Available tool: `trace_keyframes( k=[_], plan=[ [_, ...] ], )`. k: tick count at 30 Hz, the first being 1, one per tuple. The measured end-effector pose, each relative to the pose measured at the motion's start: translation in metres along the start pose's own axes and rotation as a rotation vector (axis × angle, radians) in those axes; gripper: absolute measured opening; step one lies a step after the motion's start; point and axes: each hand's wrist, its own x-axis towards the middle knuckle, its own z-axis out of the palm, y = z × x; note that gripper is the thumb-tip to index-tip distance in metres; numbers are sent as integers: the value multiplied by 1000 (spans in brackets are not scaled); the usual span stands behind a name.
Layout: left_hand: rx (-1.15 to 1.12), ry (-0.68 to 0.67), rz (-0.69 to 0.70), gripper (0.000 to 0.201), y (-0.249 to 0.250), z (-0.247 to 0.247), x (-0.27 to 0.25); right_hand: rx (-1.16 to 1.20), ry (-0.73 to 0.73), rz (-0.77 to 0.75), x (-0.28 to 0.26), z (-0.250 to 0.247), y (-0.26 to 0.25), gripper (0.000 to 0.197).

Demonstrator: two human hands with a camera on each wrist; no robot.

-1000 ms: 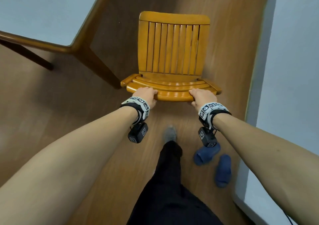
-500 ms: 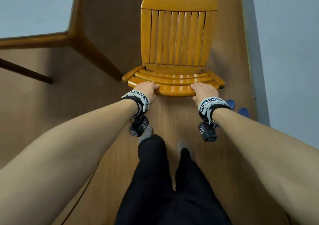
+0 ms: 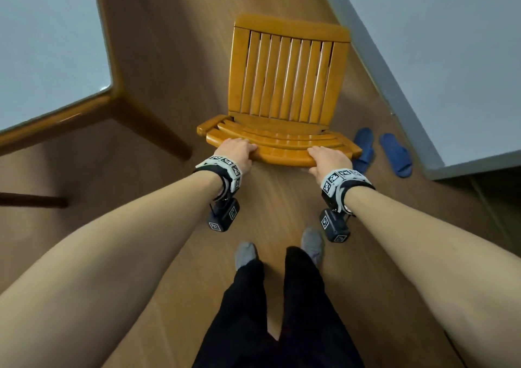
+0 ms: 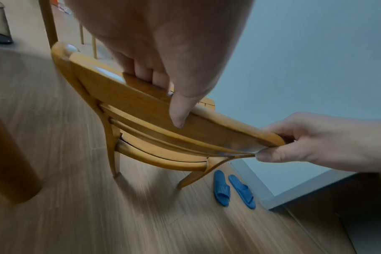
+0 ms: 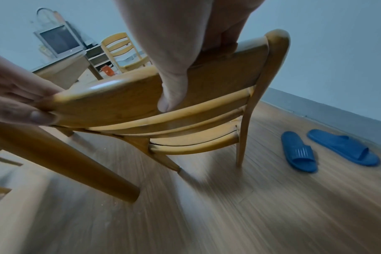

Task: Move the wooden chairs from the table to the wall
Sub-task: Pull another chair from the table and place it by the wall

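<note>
Chair: a wooden chair (image 3: 284, 85) with a slatted seat stands on the brown plank floor (image 3: 158, 57), between the worktop on the left and the wall on the right; its backrest faces the person and its seat points away.
Left hand: the left hand (image 3: 235, 153) grips the left part of the chair's top rail, fingers curled over the far side and thumb pressed on the near face, as the left wrist view shows.
Right hand: the right hand (image 3: 328, 158) grips the right part of the same rail, thumb flat on the near face and fingers wrapped over the top.
Chair legs: from the wrist views the rear legs reach down to the floor, but blur hides whether they touch it or hang just above.
Worktop: the worktop (image 3: 42, 57), pale-topped with a wooden rim and a thick slanted leg, is near the chair's left side, apart from it.
Wall: the pale wall (image 3: 451, 43) with a grey skirting runs just beside the chair's right side.
Slippers: a pair of blue slippers (image 3: 394, 154) lies on the floor by the wall, close to the chair's right rear corner.
Person: black trousers and grey socks stand right behind the chair.
Far room: a second wooden chair (image 5: 122, 49) and an old television (image 5: 59, 40) sit in the background.
</note>
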Motion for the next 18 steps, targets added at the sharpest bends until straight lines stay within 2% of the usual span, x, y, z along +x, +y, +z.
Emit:
trace_keyframes(
  k=[8, 14, 18],
  plan=[
    [41, -22, 74, 42, -26, -13, -13, 78, -65, 95, -15, 6, -40, 45],
    [-6, -4, 65, 40, -25, -39, 4, 150, -78, 140, 3, -14, -31, 42],
    [-64, 41, 37, 40, -22, -60, 26, 149, -36, 131, 23, -35, -15, 36]
  ],
)
